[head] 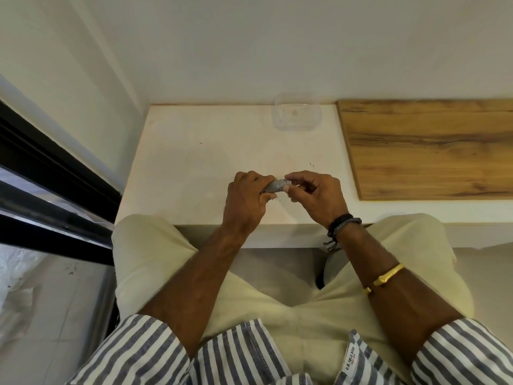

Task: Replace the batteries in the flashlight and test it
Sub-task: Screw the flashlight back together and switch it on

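Note:
A small grey flashlight (pixel 273 186) is held level just above the white tabletop (pixel 200 159), near its front edge. My left hand (pixel 247 198) is wrapped around the flashlight's body and hides most of it. My right hand (pixel 313 195) pinches the flashlight's right end between thumb and fingers. Whatever sits at that end is covered by the fingertips. No loose batteries show anywhere on the table.
A clear plastic container (pixel 297 114) stands at the back of the table against the wall. A wooden board (pixel 427 148) covers the table's right part. A dark window frame (pixel 52 173) runs along the left. My knees sit under the front edge.

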`<state>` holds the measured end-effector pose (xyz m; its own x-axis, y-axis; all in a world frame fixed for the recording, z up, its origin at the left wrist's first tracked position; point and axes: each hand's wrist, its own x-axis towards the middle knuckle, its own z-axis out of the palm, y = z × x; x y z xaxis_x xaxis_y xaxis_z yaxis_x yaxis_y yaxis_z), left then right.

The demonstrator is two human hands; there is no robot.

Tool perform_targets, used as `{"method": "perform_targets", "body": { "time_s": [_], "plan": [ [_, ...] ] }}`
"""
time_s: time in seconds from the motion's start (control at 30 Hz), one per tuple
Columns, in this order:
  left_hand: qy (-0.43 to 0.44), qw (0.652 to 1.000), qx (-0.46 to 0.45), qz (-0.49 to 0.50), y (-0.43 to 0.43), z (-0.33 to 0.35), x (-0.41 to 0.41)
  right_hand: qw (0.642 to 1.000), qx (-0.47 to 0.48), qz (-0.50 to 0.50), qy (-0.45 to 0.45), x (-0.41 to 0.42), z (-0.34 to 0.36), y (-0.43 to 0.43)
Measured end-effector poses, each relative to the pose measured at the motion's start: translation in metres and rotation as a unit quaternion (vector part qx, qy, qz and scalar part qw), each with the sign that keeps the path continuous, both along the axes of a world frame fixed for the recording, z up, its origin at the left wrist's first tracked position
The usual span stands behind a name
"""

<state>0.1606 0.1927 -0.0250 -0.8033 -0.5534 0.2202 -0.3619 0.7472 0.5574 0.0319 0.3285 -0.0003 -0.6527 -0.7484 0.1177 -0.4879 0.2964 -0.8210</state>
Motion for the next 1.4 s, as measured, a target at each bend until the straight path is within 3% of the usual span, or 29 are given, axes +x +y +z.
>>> {"method": "perform_targets", "body": {
  "time_s": [0.3, 0.77, 1.07, 1.4],
  "plan": [
    [-0.029, 0.999, 0.018, -0.005, -0.0003, 0.001, -0.0008, 0.998, -0.019, 0.044, 0.035, -0.0021, 0.0038, 0.002],
    [0.003, 1.0, -0.027, -0.008, -0.0004, 0.0033, 0.0031, 0.999, 0.003, 0.002, -0.047, 0.0006, -0.0025, -0.0026],
    [-0.03, 0.999, 0.0, -0.01, -0.0005, 0.0028, 0.0017, 0.998, -0.017, 0.038, 0.042, -0.0005, 0.0016, -0.0001],
    [-0.019, 1.0, -0.011, -0.012, 0.0002, 0.0049, 0.0038, 0.999, 0.035, 0.017, -0.012, 0.0007, -0.0008, -0.0003]
  ]
}}
